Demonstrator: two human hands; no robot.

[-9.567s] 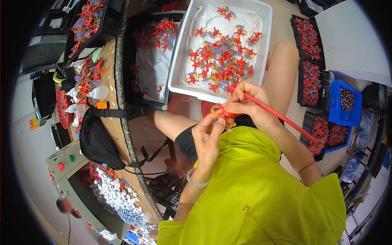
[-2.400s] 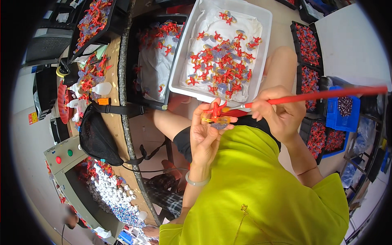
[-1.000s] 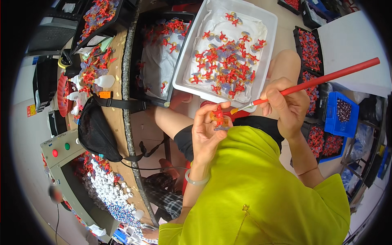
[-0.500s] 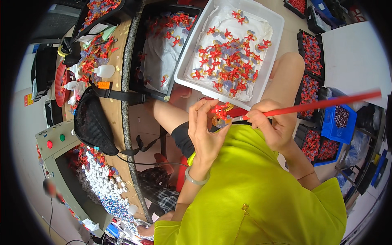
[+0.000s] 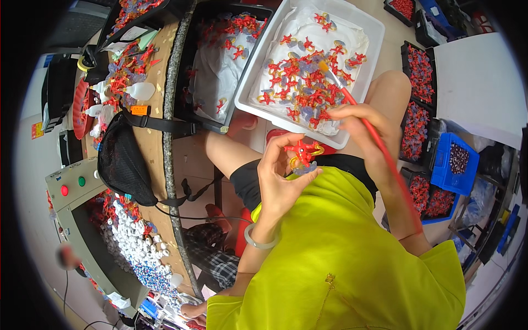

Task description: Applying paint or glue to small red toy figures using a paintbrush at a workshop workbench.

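A white tray point(image 5: 367, 66) of red figures rests on the lap beside a cluttered workbench point(image 5: 159, 104).

The person wears a bright yellow-green short-sleeved shirt point(image 5: 341, 264) with a small gold-coloured ornament on the chest, and dark shorts point(image 5: 247, 184) that leave the knees bare. On the wrist of the left hand point(image 5: 283, 181) there is a pale, smooth bangle point(image 5: 258, 242). The right hand point(image 5: 366, 129) wears no ring or bracelet that can be seen, and both forearms are uncovered.
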